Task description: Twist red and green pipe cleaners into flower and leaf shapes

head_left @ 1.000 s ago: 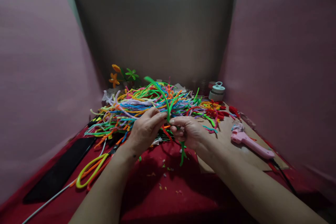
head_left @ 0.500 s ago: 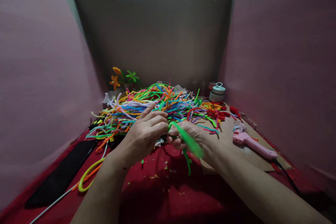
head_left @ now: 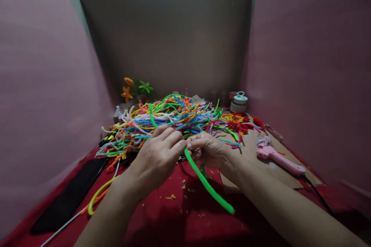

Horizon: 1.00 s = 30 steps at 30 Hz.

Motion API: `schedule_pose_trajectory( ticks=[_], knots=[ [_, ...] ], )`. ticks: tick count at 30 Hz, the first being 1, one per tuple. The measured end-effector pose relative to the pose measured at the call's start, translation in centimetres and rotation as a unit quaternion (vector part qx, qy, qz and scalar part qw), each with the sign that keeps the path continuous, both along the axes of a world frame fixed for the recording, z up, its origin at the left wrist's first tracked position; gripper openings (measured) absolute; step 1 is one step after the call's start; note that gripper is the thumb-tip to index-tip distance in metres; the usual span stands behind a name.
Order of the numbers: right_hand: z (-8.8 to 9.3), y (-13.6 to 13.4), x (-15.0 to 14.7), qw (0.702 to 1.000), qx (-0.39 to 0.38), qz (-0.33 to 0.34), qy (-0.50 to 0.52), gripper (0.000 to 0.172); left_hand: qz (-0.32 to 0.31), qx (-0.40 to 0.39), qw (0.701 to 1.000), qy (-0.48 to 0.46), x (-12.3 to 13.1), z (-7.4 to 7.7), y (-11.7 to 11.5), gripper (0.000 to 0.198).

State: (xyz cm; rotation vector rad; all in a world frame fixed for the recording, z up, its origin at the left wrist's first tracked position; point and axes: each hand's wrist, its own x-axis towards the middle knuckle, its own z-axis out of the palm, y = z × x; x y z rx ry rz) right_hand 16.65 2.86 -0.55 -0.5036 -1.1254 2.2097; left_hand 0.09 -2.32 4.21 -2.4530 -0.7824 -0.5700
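Observation:
Between my two hands is a bright green pipe cleaner [head_left: 208, 186]. Its long free end curves down toward me on the right, and another green end sticks up behind my left hand [head_left: 164, 148]. The fingers of that hand are curled closed around it. My right hand [head_left: 210, 148] pinches close by, its fingertips touching my left fingers at the green stem. A second, darker green length hangs below my right hand. What lies exactly between the fingertips is hidden. Just beyond both hands spreads a large heap of many-coloured pipe cleaners [head_left: 174, 117].
A pink glue gun [head_left: 279, 160] rests on a brown board [head_left: 240, 170] at right. A black flat object [head_left: 69, 197] lies at left by a yellow pipe cleaner [head_left: 98, 197]. Pipe-cleaner flowers [head_left: 127, 92] and a lidded jar [head_left: 239, 102] stand behind. Scraps dot the red cloth [head_left: 162, 220].
The green pipe cleaner's free end has swung from over my right hand down toward me. My left fingers have curled in tighter, and a green end now shows behind that hand.

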Motion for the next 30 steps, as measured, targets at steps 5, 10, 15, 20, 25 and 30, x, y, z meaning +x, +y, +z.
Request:
schedule_pose_trajectory(
  ticks=[5, 10, 15, 20, 25, 30],
  knots=[
    [0.3, -0.2, 0.3, 0.999, 0.037, 0.023, -0.031, 0.01, -0.02, 0.038, 0.996, 0.078, 0.1, 0.9, -1.5, 0.014],
    [1.2, -1.1, 0.3, 0.997, 0.062, 0.047, -0.021, 0.01, -0.052, 0.112, 0.988, 0.096, -0.3, 1.2, -2.6, 0.015],
    [1.9, -2.0, 0.1, 0.996, 0.081, 0.005, -0.02, 0.013, -0.052, 0.127, 0.985, 0.105, -0.4, 2.0, -3.5, 0.018],
    [2.5, -3.2, -0.3, 0.984, 0.156, -0.087, -0.007, 0.014, -0.006, 0.088, 0.996, 0.024, 0.1, 2.2, -4.2, 0.018],
    [3.8, -5.1, -0.3, 0.951, 0.255, -0.166, -0.059, 0.008, 0.07, -0.1, 0.98, -0.16, 0.9, 2.8, -5.0, 0.014],
    [4.2, -6.8, 0.5, 0.846, 0.456, -0.246, -0.124, 0.008, 0.132, -0.497, 0.771, -0.376, 1.4, 4.1, -5.2, 0.019]
  ],
)
